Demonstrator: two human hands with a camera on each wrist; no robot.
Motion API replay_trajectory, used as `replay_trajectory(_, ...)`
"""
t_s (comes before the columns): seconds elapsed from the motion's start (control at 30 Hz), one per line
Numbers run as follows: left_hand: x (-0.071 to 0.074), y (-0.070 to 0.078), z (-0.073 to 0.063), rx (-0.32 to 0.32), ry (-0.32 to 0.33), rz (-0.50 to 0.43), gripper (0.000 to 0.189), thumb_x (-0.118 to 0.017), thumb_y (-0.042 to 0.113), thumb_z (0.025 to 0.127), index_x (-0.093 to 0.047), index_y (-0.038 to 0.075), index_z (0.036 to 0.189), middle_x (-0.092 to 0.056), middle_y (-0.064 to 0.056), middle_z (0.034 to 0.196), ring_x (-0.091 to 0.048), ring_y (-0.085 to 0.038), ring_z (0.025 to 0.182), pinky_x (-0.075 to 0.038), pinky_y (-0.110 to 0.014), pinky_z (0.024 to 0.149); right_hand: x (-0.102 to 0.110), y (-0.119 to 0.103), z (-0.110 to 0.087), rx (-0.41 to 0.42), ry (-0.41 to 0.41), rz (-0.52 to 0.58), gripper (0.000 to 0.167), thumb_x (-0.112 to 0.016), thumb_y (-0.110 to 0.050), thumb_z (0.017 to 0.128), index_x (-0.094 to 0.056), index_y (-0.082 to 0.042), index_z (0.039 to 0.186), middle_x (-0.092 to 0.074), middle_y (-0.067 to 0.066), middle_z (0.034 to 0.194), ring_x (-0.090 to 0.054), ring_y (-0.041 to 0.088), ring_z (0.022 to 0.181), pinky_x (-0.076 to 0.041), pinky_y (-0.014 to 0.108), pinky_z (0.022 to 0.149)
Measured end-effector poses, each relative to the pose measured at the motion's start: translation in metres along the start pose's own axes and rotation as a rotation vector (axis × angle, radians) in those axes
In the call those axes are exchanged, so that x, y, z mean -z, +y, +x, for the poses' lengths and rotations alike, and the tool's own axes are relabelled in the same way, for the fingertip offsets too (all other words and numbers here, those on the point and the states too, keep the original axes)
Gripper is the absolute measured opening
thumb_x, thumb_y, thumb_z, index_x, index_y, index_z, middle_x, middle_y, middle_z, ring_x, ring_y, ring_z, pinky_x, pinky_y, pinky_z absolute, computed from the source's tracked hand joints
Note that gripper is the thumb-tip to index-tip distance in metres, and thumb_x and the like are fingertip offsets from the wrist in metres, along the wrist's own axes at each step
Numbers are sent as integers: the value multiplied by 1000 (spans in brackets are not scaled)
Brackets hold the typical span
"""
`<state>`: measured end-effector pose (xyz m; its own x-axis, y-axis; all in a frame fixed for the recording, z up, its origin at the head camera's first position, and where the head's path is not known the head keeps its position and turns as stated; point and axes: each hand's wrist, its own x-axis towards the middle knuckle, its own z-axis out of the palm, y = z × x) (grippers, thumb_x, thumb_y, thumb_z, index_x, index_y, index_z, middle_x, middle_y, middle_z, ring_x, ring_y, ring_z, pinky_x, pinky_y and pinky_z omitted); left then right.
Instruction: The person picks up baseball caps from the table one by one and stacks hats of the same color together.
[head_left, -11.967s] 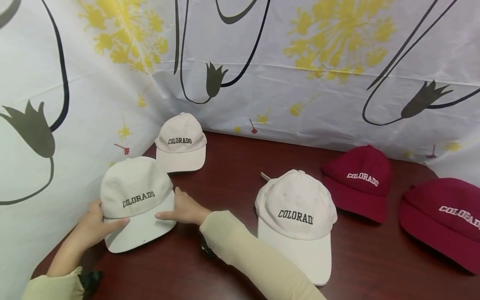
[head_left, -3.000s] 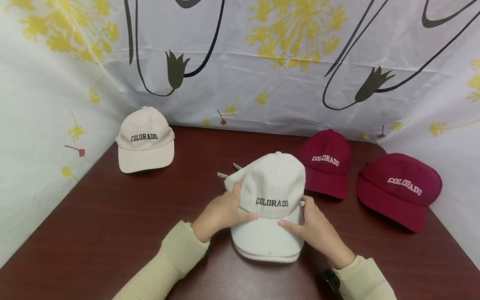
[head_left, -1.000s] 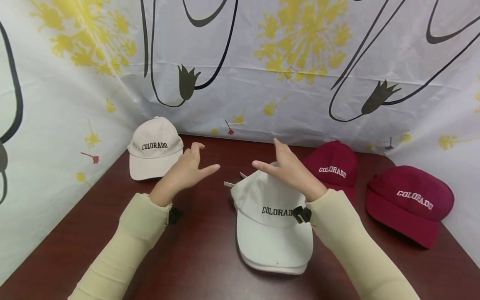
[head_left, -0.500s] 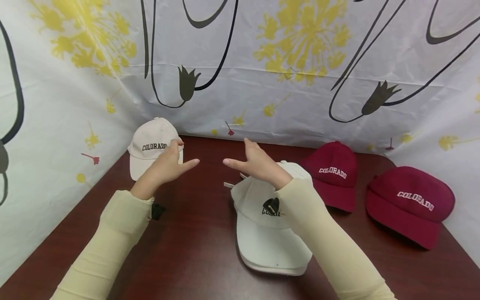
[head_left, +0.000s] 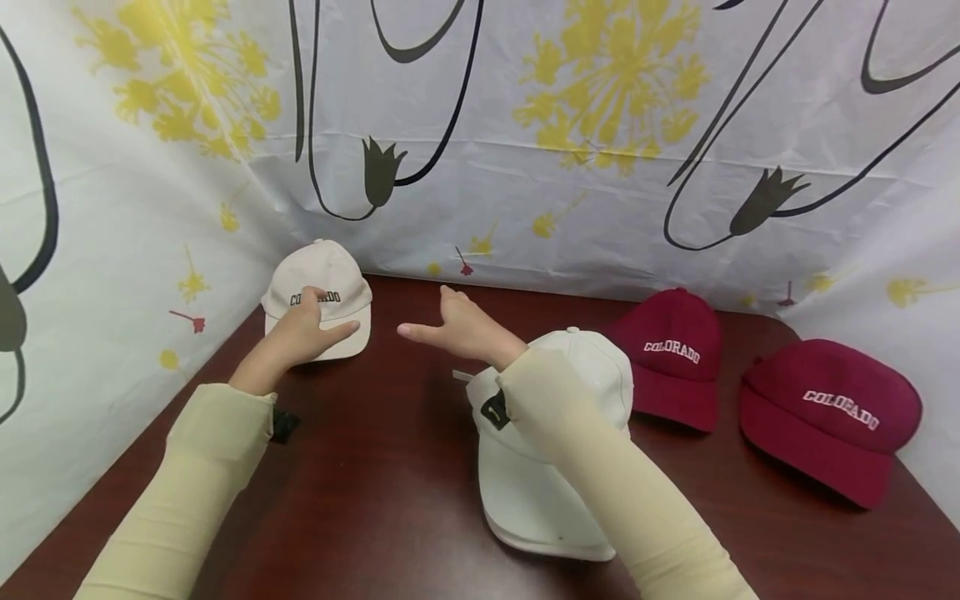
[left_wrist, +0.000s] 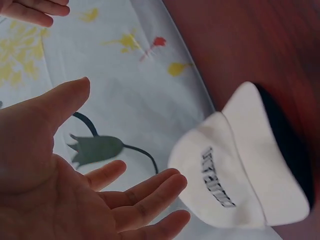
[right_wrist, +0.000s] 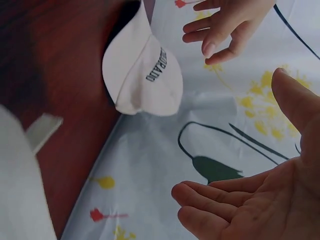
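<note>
A pale cream baseball cap [head_left: 322,271] lettered COLORADO stands at the table's far left, near the cloth. My left hand [head_left: 294,337] overlaps its front in the head view; the left wrist view shows the fingers [left_wrist: 145,200] spread, with a gap to the cap. To the cap's right, my right hand [head_left: 472,327] hovers with thumb and fingers apart, holding nothing. Under my right forearm lies a whitish cap [head_left: 525,500] stacked over another pale cap, whose brim edge peeks out below. My sleeve and wrist camera hide its lettering.
Two dark red COLORADO caps sit on the right: one [head_left: 671,358] just behind the stack, the other [head_left: 832,417] nearer the right edge. Beneath everything is a reddish-brown table [head_left: 360,483]. White printed cloth [head_left: 480,192] encloses its back and sides.
Both hands first held the whitish cap at left, then set it over the middle pale cap and let go. Since then they have moved left to the far-left cap.
</note>
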<state>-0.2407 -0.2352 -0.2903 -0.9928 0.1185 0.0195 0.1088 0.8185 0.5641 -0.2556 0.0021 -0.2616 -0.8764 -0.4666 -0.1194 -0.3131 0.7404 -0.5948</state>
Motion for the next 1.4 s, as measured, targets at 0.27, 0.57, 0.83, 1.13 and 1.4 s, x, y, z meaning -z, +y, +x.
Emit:
replay_trajectory(0.27,5,-28,4,67,-15,8,78,-53,35,90,-12,-18,130,-35,-50,116,-37,-55,110,-30,-57,90,-20,-11,27,13,-65,2,90,-56,-49,86,-15,9,142,-19,23,147,-20,27,135,-23,36,105)
replay_trajectory(0.57,9,-57,11,144,-55,24,80,-50,35,91,-8,-21,130,-31,-52,118,-36,-57,109,-33,-58,88,-42,-21,53,-9,-135,18,84,-55,-48,87,-22,8,141,-24,22,145,-28,26,132,-29,35,102)
replay_trajectory(0.83,6,-80,20,196,-66,8,78,-50,34,91,-4,-19,127,-31,-53,115,-38,-57,105,-33,-57,86,-60,-18,75,-44,-172,50,77,-54,-48,88,-31,6,138,-34,20,140,-38,26,125,-35,35,97)
replay_trajectory(1.13,3,-96,35,251,-15,-16,82,-53,30,89,-1,-20,129,-26,-53,118,-33,-59,109,-31,-58,89,-77,-11,102,-79,-136,28,69,-55,-47,87,-45,7,129,-49,19,125,-51,25,111,-42,32,87)
replay_trajectory(1.4,-3,-111,47,322,14,-18,84,-54,32,88,-2,-18,132,-23,-52,120,-29,-60,109,-30,-60,89,-92,-5,123,-104,-75,1,61,-57,-45,87,-52,8,118,-52,19,119,-50,26,109,-42,30,86)
